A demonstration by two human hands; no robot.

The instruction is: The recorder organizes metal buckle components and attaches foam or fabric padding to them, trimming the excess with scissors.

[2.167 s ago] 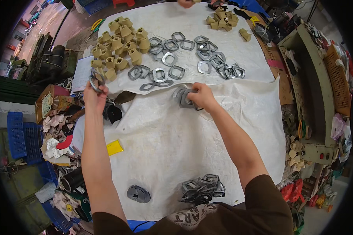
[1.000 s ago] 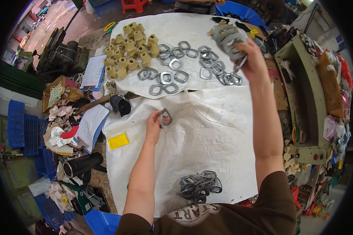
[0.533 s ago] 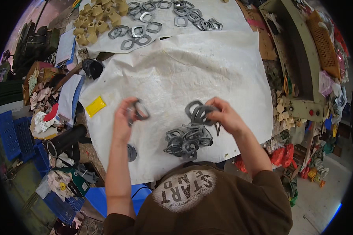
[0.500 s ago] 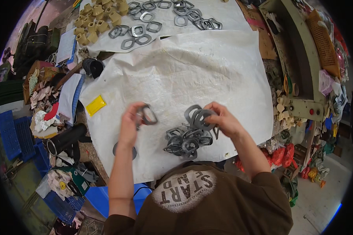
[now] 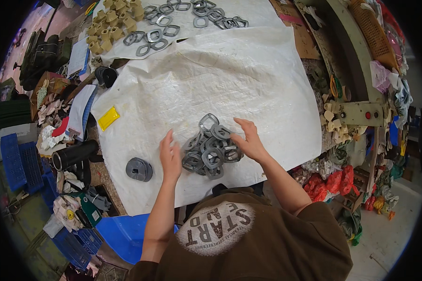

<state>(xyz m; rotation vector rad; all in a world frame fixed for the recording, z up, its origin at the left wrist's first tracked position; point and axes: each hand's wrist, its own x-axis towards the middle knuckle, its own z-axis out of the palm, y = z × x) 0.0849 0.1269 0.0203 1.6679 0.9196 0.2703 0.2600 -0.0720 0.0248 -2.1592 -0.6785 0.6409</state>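
A heap of grey rounded-square rings (image 5: 212, 158) lies on the white sheet in front of me, their frames overlapping at many angles. My left hand (image 5: 170, 158) is just left of the heap, fingers stretched out and slightly blurred, with nothing visible in it. To the right of the heap is my right hand (image 5: 250, 140), its thumb and fingers spread apart. Its thumb comes close to a ring on top; I cannot tell whether they touch. A short grey stack (image 5: 139, 169) of similar rounded pieces sits farther left, beyond my left forearm.
The white sheet (image 5: 267, 84) covers the table. At the far left are beige block-like parts (image 5: 109, 29), beside more grey rings (image 5: 163, 20). A yellow packet (image 5: 109, 118) rests near the left edge. A black cylinder (image 5: 75, 155) and a blue tub (image 5: 124, 236) are on my left.
Both hands have let go of the grey rings they held. My left hand has moved right toward the heap, my right hand slightly left. The left stack is now uncovered.
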